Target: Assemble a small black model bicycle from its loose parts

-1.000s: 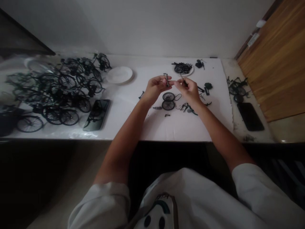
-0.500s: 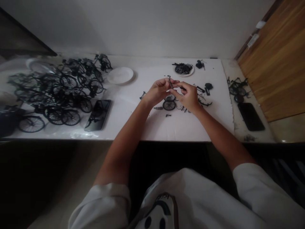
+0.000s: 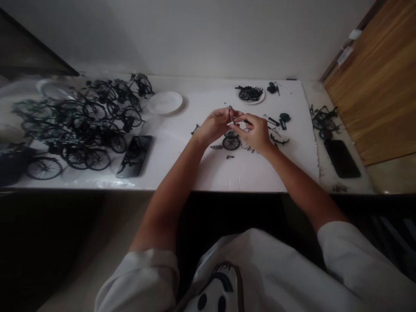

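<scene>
Both hands meet above the middle of the desk (image 3: 169,143), toward its far edge. The left hand (image 3: 216,125) pinches a small dark metal part (image 3: 231,113), and the right hand (image 3: 256,132) grips its other end, fingers closed. Just beneath them lie two small black wheels (image 3: 231,142) among loose pieces. A heap of finished model bicycles (image 3: 81,125) fills the left end.

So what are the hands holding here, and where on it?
Both hands pinch one small dark metal model part above the white sheet: left hand at its upright end, right hand at the thin rod end. Finer detail cannot be told.
</scene>
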A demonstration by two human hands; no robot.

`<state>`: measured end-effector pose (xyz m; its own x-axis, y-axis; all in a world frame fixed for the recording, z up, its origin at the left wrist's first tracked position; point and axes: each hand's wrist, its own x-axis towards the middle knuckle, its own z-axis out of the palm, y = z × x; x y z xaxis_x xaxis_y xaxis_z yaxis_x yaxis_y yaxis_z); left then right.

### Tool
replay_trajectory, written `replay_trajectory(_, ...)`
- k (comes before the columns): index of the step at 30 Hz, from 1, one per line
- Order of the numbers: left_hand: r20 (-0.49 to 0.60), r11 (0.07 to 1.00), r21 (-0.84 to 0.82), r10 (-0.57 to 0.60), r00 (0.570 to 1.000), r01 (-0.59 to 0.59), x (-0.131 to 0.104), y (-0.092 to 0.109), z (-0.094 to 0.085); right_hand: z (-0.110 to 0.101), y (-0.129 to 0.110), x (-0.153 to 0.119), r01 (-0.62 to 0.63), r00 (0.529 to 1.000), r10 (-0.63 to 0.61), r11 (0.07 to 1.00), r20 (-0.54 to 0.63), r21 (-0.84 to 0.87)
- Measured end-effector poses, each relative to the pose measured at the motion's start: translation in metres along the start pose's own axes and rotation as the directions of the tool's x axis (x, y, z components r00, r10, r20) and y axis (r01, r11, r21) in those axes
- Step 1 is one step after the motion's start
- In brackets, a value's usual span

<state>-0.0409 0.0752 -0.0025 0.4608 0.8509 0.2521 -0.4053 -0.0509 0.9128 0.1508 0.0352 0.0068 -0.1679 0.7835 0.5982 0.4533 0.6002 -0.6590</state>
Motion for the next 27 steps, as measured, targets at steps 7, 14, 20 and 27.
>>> replay_trajectory(7,0.001,1.000,0.017,0.009,1.000,-0.009,0.0010,-0.0001,0.0007,0.0019,0.0010,-0.0016,0.048,0.999,-0.048,0.998,-0.009,-0.050)
replay_trajectory(14,-0.023,1.000,0.012,0.003,1.000,-0.003,-0.0004,0.0011,0.0010,0.0036,0.0037,-0.0030,0.012,1.000,-0.012,0.999,-0.012,0.039)
replay_trajectory(20,-0.016,1.000,0.001,0.022,1.000,-0.022,-0.0017,0.0011,0.0010,0.0023,0.0047,-0.0028,-0.007,1.000,0.006,0.999,0.006,0.043)
replay_trajectory(27,0.002,1.000,0.011,0.013,1.000,-0.014,-0.0020,0.0018,-0.0005,0.0036,0.0057,-0.0038,-0.025,0.999,0.025,0.999,-0.019,0.045)
